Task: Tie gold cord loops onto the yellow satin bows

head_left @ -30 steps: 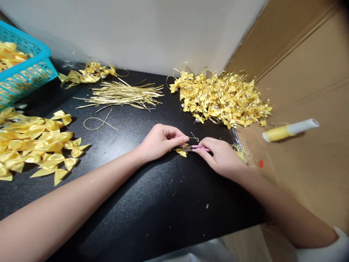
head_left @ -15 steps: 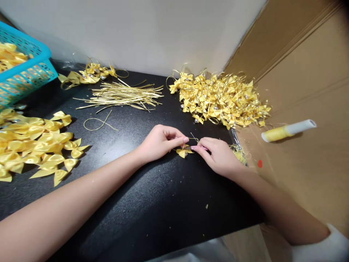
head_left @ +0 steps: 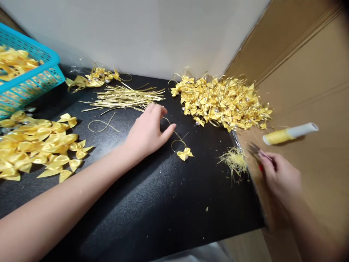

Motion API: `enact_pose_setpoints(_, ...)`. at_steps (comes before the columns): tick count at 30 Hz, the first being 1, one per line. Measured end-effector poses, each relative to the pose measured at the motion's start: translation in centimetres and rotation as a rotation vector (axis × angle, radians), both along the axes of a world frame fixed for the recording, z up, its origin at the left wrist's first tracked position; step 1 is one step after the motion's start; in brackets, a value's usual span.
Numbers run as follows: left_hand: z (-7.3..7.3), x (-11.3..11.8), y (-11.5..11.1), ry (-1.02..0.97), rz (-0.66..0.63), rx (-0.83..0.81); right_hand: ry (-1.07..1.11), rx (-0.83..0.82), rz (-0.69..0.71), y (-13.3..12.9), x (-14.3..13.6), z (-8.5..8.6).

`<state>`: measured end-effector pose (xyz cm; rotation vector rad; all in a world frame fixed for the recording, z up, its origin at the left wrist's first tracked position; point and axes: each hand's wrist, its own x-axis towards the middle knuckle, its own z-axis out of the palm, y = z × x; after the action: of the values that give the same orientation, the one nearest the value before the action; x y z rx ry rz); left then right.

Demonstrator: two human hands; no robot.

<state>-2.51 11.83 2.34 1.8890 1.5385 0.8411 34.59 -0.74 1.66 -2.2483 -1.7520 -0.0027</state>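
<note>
My left hand (head_left: pixel 149 127) is open, thumb apart from the fingers, just in front of a bundle of gold cords (head_left: pixel 125 97) on the black table. Beside its thumb, a yellow satin bow (head_left: pixel 185 154) with a small bell and a gold cord loop lies on the table. A thin cord end curves up from that loop toward the hand. Off the table's right edge, my right hand (head_left: pixel 283 178) grips small scissors (head_left: pixel 255 149) with pinkish handles, blades pointing up and left; motion blurs them a little.
Finished looped bows are heaped (head_left: pixel 218 100) at the back right. Loose bows (head_left: pixel 40 145) lie at left, below a blue basket (head_left: pixel 54 58) of more bows. Cord clippings (head_left: pixel 235 162) sit near the right edge. A yellow-and-white tube (head_left: pixel 290 133) rests on the cardboard (head_left: pixel 313 91).
My left hand has let go of the bow's cord and moved left and up. My right hand has carried the scissors right, past the table edge. The looped bow now lies on the table.
</note>
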Motion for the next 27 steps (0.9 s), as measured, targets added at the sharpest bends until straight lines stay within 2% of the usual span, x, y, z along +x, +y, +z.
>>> enact_pose_setpoints(3,0.8,-0.1,-0.7,0.091,-0.218,-0.254,-0.221,-0.085,-0.131,-2.2,3.0,-0.3)
enact_pose_setpoints(5,0.7,0.1,-1.1,0.064,-0.359,-0.445,-0.339,-0.075,-0.132,-2.9,3.7,-0.1)
enact_pose_setpoints(7,0.5,0.5,-1.4,-0.004,-0.429,-0.566,-0.424,-0.073,-0.111,-3.1,3.6,0.2)
enact_pose_setpoints(12,-0.2,1.6,-1.8,-0.087,-0.372,-0.641,-0.479,-0.16,-0.018,-2.8,2.9,0.4)
enact_pose_setpoints(16,-0.4,2.2,-2.1,-0.147,-0.323,-0.661,-0.486,-0.16,0.066,-2.8,3.7,0.3)
enact_pose_setpoints(19,-0.6,2.6,-2.3,-0.163,-0.322,-0.697,-0.482,-0.145,0.057,-2.6,3.9,1.0)
enact_pose_setpoints(21,-0.9,2.9,-2.6,-0.183,-0.327,-0.682,-0.421,-0.092,0.009,-2.2,2.7,1.7)
enact_pose_setpoints(23,-1.0,3.3,-3.0,-0.225,-0.316,-0.601,-0.238,-0.006,-0.008,-1.5,-0.2,2.5)
enact_pose_setpoints(25,-1.1,3.6,-3.6,-0.276,-0.274,-0.453,0.083,-0.04,0.116,-0.6,-4.6,2.9)
enact_pose_setpoints(27,-1.0,3.8,-4.2,-0.308,-0.206,-0.279,0.311,-0.202,0.296,0.7,-9.3,2.7)
